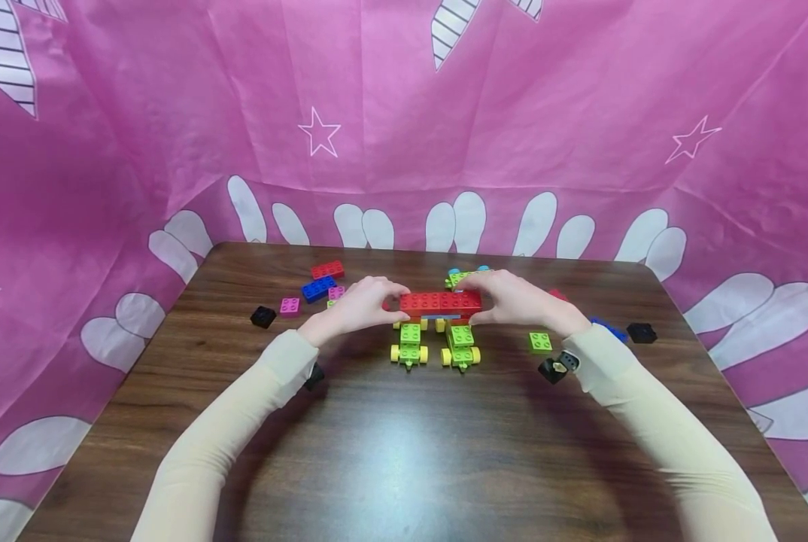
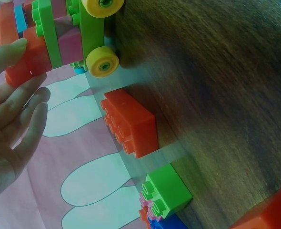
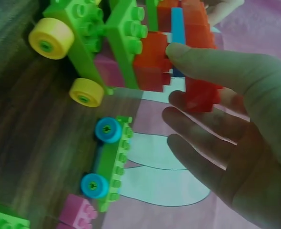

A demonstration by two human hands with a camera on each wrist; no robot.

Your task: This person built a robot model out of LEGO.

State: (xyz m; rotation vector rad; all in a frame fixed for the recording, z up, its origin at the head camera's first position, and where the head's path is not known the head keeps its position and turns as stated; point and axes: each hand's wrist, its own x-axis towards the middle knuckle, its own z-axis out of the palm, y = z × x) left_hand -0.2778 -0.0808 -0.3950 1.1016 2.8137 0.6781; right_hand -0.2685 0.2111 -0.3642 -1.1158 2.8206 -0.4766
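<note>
Long red bricks (image 1: 440, 303) lie across two green wheeled bases (image 1: 409, 350) with yellow wheels (image 2: 102, 62), which stand side by side on the table. A thin blue piece (image 3: 177, 40) shows between the red layers, and a pink brick (image 2: 70, 40) sits lower in the stack. My left hand (image 1: 366, 302) pinches the left end of the red bricks between thumb and fingers. At the opposite end, my right hand (image 1: 517, 302) holds the red bricks, its thumb (image 3: 185, 53) on the near side and the other fingers behind.
Behind the build stands a green base with blue wheels (image 3: 113, 164). To the left lie a red brick (image 1: 327, 269), a blue brick (image 1: 319, 288), pink bricks (image 1: 290, 306) and a black piece (image 1: 263, 317). A green brick (image 1: 539, 342) and another black piece (image 1: 641, 333) lie right.
</note>
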